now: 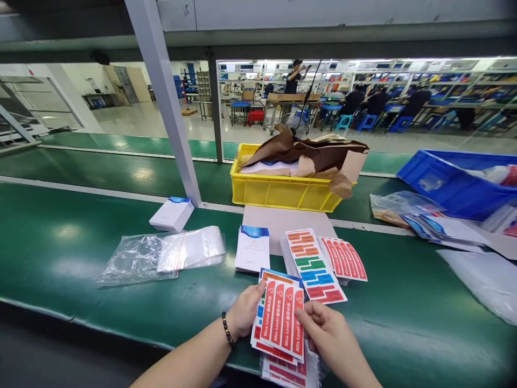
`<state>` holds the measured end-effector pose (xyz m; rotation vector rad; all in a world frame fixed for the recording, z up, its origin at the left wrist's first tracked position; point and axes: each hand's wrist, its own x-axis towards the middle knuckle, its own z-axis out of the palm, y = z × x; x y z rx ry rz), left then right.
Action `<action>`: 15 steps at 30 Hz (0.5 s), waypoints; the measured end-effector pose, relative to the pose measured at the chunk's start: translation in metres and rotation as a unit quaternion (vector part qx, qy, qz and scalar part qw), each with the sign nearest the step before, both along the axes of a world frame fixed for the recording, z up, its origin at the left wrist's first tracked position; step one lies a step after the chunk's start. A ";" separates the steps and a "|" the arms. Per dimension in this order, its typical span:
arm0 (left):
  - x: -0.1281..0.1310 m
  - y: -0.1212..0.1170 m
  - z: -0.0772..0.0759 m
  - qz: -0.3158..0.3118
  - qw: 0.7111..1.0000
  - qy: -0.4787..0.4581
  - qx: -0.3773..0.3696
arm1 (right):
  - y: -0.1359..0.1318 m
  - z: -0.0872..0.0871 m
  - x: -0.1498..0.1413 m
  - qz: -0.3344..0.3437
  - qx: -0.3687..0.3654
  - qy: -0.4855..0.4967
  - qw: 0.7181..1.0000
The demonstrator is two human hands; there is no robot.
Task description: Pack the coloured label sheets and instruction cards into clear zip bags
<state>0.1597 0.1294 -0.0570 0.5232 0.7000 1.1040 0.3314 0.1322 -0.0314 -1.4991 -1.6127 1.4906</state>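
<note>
My left hand point(243, 312), wearing a beaded bracelet, pinches a fanned set of sheets by its left edge. On top lies a red "Max Level / Min Level" sticker sheet point(281, 318), whose right edge is between my right hand's point(328, 326) thumb and fingers. Under it show edges of a multicoloured sticker sheet and a blue-and-white booklet. Below the hands, more red-printed sheets point(285, 372) lie in what looks like clear plastic. Just beyond stand a stack of multicoloured sticker sheets point(313, 269), a stack of red sticker sheets point(346, 258) and a pile of blue-and-white booklets point(252, 249).
Clear plastic bags point(189, 250) lie left on the green bench point(60, 253), near another booklet stack point(172, 215). A yellow crate point(283, 193) with brown paper stands behind. At right are a blue bin point(444, 183), bagged items and loose booklets point(448, 229). A post point(165, 102) rises left of centre.
</note>
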 end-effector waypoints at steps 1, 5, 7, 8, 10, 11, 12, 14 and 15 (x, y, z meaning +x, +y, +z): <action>0.000 0.000 0.000 -0.006 1.000 0.001 0.002 | 0.001 -0.001 0.001 0.007 0.013 -0.016 1.000; -0.002 -0.002 0.000 -0.064 0.998 0.006 0.027 | 0.003 -0.001 0.007 0.030 0.063 -0.081 0.994; -0.002 -0.004 0.000 -0.075 0.996 0.009 0.041 | 0.002 0.001 0.009 0.012 0.091 -0.099 0.991; -0.003 -0.005 -0.001 -0.076 0.996 0.010 0.047 | 0.001 0.003 0.010 -0.012 0.105 -0.090 0.990; -0.003 -0.008 0.001 -0.083 0.994 0.017 0.064 | -0.001 0.008 0.010 -0.051 0.100 -0.011 0.994; -0.004 -0.011 0.004 -0.094 0.992 0.025 0.075 | -0.003 0.012 0.011 -0.047 0.075 0.048 0.995; -0.005 -0.014 0.008 -0.110 0.989 0.042 0.090 | -0.004 0.016 0.012 -0.021 0.038 0.106 0.993; -0.010 -0.019 0.020 -0.145 0.972 0.116 0.143 | -0.006 0.025 0.016 0.051 -0.025 0.184 0.981; -0.012 -0.022 0.028 -0.157 0.955 0.174 0.182 | -0.005 0.030 0.020 0.062 -0.030 0.196 0.978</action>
